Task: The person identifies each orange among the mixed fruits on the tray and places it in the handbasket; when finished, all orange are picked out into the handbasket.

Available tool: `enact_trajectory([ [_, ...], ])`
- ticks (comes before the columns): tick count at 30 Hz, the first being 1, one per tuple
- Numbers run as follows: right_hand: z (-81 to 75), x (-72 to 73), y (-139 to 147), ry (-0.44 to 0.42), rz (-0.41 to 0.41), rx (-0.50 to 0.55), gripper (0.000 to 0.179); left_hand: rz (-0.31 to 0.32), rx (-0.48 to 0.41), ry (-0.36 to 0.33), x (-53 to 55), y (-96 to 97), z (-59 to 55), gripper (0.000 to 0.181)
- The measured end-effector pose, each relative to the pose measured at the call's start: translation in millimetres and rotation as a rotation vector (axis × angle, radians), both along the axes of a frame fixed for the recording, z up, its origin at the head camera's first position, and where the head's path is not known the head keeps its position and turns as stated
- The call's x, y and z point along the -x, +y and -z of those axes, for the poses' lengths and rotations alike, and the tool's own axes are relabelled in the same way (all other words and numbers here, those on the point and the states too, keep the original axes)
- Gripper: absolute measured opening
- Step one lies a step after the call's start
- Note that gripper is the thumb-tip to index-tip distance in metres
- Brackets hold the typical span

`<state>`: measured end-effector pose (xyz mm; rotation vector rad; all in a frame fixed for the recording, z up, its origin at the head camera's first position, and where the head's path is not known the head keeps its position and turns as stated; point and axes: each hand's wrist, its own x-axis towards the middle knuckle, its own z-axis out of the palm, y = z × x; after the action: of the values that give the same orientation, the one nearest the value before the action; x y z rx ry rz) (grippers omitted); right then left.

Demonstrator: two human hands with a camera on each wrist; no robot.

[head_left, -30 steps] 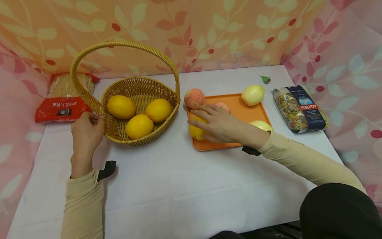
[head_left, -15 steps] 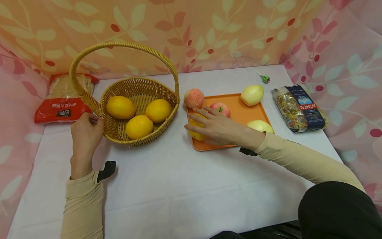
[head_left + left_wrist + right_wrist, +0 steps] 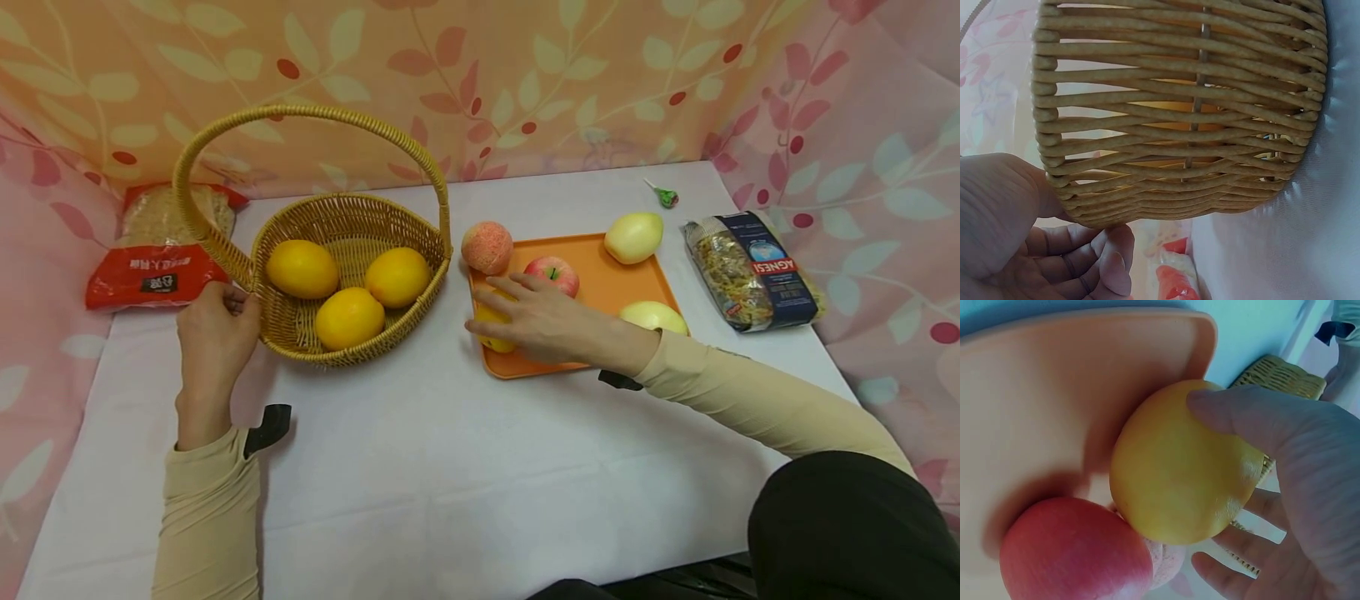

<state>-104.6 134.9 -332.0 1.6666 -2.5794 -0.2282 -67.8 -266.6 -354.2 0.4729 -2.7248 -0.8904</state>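
On the left, my left hand (image 3: pixel 219 337) pinches the near left rim of a wicker basket (image 3: pixel 345 358), thumb on one side and curled fingers on the other. Three yellow oval fruits (image 3: pixel 350 319) lie inside. My right hand (image 3: pixel 551 325) is over the left part of an orange tray (image 3: pixel 611 287). In the right wrist view its thumb lies on a yellow oval fruit (image 3: pixel 1175 469), and the fingers reach round the far side. Beside that fruit sits a red apple (image 3: pixel 553 275). A pinkish, rough-skinned round fruit (image 3: pixel 487 247) stands at the tray's far left corner.
Two pale green fruits (image 3: pixel 634 238) lie at the tray's right side. A pasta bag (image 3: pixel 753 271) is further right, with a small green-wrapped lollipop (image 3: pixel 665 197) behind. A red bag (image 3: pixel 161 271) stands left of the basket, whose tall handle (image 3: pixel 315 112) arches above it.
My right hand has shifted slightly left and toward me, uncovering the apple. My left hand stays at the basket rim.
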Motion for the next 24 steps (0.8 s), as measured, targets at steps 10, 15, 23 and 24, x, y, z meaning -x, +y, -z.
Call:
enact_trajectory([
  [10,5.3,-1.0,-2.5,0.049,-0.040,0.002,0.039,0.009,-0.004,-0.018,-1.4,0.8,-3.0,0.033],
  [15,5.2,-1.1,-3.1,0.085,-0.055,0.013,0.037,0.005,0.001,-0.009,-1.6,1.2,-3.3,0.033],
  [23,4.5,-0.8,-4.0,0.074,-0.010,0.039,0.037,0.005,-0.008,-0.005,-1.0,0.2,-1.1,0.032],
  [24,4.1,-0.6,-4.0,0.068,0.000,0.051,0.038,0.004,-0.006,-0.001,-1.0,0.3,-1.1,0.031],
])
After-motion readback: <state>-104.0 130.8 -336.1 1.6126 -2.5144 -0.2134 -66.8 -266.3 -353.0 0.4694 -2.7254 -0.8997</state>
